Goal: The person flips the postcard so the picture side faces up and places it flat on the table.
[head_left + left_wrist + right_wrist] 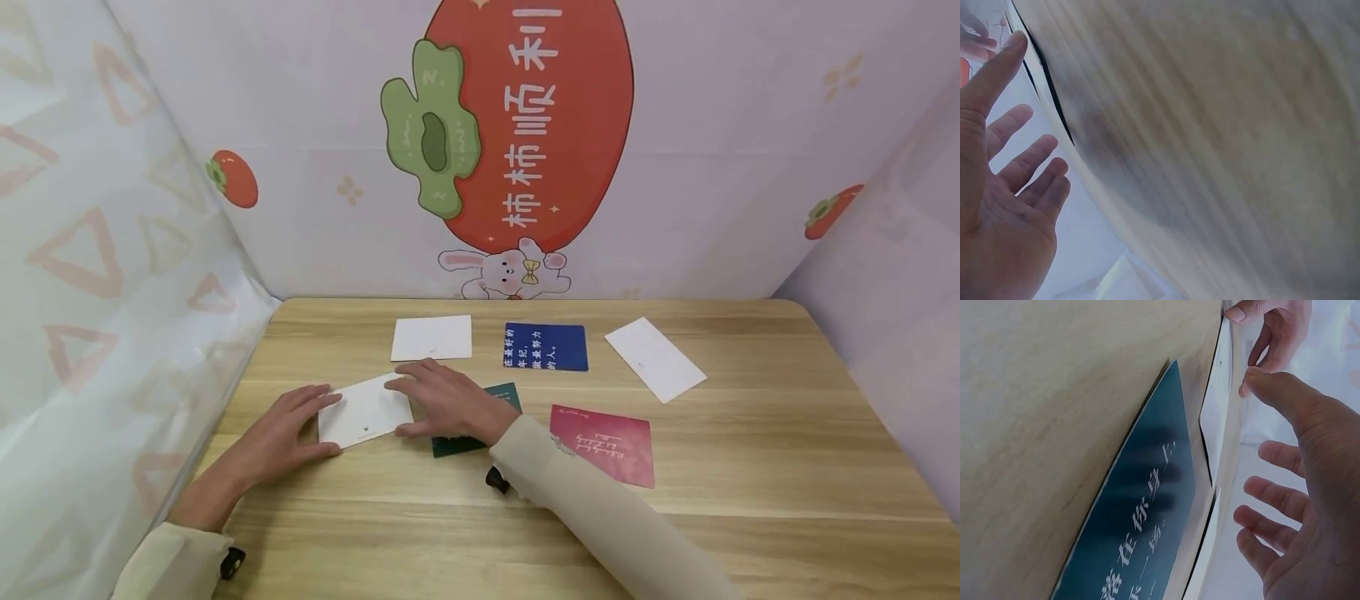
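Observation:
A white card (366, 412) lies on the table between the two hands, turned slightly askew. At its left end rests my left hand (277, 437), with fingertips by the upper corner and thumb by the lower one. From the other side my right hand (442, 404) reaches its upper right corner with fingers spread. Beneath the right hand lies a dark green card (454, 447), partly covered; white lettering on it shows in the right wrist view. Loosely bent fingers of the left hand (1013, 200) appear in the left wrist view.
Behind lie another white card (432, 337), a blue card (546, 347) with white writing and a tilted white card (656, 360). A red-pink card (603, 444) sits beside the right sleeve. Printed cloth walls (322, 225) enclose the wooden table (750, 467).

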The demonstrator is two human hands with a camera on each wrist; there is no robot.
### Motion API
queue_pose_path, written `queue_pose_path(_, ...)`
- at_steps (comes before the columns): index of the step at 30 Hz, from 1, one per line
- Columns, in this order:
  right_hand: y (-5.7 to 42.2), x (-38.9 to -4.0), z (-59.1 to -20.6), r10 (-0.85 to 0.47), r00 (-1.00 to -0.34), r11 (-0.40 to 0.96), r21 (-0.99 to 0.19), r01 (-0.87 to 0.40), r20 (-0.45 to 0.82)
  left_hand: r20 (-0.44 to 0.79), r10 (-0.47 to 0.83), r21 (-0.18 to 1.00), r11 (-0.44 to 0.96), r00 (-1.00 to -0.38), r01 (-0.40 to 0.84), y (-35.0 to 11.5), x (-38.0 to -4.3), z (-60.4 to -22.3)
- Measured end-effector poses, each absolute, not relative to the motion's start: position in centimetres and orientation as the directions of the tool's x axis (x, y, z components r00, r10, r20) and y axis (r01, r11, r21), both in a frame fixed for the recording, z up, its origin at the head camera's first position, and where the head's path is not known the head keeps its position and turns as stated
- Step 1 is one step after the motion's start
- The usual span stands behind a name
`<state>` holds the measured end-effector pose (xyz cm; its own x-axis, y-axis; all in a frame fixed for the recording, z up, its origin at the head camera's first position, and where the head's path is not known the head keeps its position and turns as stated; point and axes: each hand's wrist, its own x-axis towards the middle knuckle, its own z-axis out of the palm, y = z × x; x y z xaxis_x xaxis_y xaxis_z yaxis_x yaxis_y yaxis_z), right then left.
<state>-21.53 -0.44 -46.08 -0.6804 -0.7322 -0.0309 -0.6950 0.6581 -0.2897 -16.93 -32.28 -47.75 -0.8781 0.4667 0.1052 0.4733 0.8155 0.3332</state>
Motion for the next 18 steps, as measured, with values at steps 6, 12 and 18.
queue_pose_path(6, -1.4, -21.8, -46.4, -0.720, -0.691, 0.675, -0.294, -0.677, -0.060, 0.089, 0.469, 0.340, 0.815, -0.878, 0.470, -32.6, -17.0, -47.8)
queue_pose_path(12, -1.7, -22.4, -46.7, -0.717, -0.692, 0.679, -0.313, -0.664, -0.088, 0.087, 0.473, 0.336, 0.815, -0.877, 0.472, -32.8, -17.0, -48.0)
queue_pose_path(18, -2.0, -22.6, -47.2, -0.716, -0.688, 0.689, -0.274, -0.671, -0.116, 0.105, 0.487, 0.327, 0.806, -0.867, 0.492, -33.0, -16.8, -47.8)
